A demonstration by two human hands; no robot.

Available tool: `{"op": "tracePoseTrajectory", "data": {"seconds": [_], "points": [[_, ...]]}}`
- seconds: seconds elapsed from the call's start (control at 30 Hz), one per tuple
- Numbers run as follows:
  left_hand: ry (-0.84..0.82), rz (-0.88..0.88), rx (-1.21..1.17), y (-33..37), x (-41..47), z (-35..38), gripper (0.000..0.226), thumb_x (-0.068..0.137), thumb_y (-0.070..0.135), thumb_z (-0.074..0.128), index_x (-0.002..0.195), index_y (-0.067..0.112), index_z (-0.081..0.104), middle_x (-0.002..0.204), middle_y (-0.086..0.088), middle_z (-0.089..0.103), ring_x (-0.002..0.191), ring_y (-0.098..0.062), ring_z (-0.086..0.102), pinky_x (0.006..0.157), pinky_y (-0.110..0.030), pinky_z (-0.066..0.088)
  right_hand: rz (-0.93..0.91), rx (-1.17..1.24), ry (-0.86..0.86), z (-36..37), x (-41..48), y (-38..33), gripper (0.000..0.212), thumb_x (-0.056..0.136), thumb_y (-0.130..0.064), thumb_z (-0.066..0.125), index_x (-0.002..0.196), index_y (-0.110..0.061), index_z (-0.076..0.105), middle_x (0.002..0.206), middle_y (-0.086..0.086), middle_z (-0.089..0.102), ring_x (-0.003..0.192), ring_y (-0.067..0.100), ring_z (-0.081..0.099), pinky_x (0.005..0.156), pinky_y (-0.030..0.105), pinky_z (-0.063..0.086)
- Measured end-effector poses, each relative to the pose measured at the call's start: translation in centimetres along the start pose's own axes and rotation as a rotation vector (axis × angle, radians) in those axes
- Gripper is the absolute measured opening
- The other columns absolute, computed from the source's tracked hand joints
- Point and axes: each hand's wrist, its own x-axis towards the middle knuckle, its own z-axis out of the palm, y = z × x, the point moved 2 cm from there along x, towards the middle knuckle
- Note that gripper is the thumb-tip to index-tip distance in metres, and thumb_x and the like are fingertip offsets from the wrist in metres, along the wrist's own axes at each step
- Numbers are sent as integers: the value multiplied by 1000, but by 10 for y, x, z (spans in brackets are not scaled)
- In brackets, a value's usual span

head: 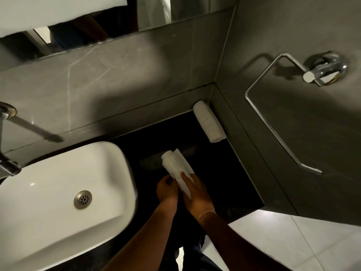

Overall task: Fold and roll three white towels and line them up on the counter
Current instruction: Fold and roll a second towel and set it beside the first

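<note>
Together, left hand [167, 189] and right hand [196, 194] around rolled towel [176, 166].

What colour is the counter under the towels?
Black, glossy counter, shown best in the head view, between the white sink and the grey wall.

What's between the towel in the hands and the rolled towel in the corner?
Nothing: in the head view only bare black counter lies between the held towel and the rolled towel.
</note>
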Motion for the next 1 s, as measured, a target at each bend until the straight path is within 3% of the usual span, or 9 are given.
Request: {"op": "tracePoseTrajectory", "data": {"seconds": [0.07,0.13,0.23,0.37,0.53,0.67,0.77,0.9,1.0], "points": [[-17,33,-90,13,1,8,20,100,21,63,114,17,76,111,-8,77,86,-20,71,78,-32,55,11,21,-1,-7,19,5,85,98,-35,60,145,-70,-1,163,-7,12,147,26,29,115,46,42],[-68,121,-148,31,4,18,29,101,18,63,127,12,72,121,-12,75,105,-27,73,93,-40,60,-39,-22,45,-15,42,6,76,98,-32,60,153,-57,14,165,-2,18,149,27,31,119,46,39],[-191,224,-178,62,11,36,45,103,19,63,146,10,56,137,-14,67,124,-29,65,106,-36,52,-41,-161,122,-38,88,4,61,93,-60,61,148,-43,40,157,4,42,138,25,48,115,46,44],[-341,256,-217,102,30,63,49,107,14,57,153,11,45,147,-17,57,126,-22,59,101,-28,46,-26,-404,241,-72,133,3,76,93,-50,58,158,-33,22,159,11,30,138,35,36,112,51,38],[-452,356,-107,144,62,88,61,105,3,55,160,15,31,160,-18,42,146,-31,45,123,-44,37,41,-386,207,-89,165,6,77,97,-35,59,161,-19,18,149,16,38,128,38,43,97,49,50],[-524,388,-11,163,83,102,63,106,-1,50,161,19,28,163,-16,38,147,-30,43,124,-46,36,-6,-273,286,-96,176,19,67,97,-23,61,156,-27,31,144,13,43,126,34,46,93,45,52],[-572,379,56,171,97,101,57,110,15,48,162,24,28,163,-14,38,146,-30,45,122,-47,39,2,-207,274,-98,188,19,48,105,-35,49,152,-31,38,144,7,45,126,27,46,101,41,50],[-526,338,-13,171,94,92,50,108,30,53,156,19,43,154,-14,52,136,-30,57,116,-47,47,-25,-337,320,-98,181,17,56,96,-21,61,149,-26,45,140,13,50,119,33,52,94,47,55],[-471,257,-112,159,86,88,37,107,18,58,142,8,59,138,-19,65,122,-34,66,109,-50,52,-46,-391,244,-96,170,16,65,96,-30,59,156,-25,36,154,15,42,126,37,49,97,46,52]]}}
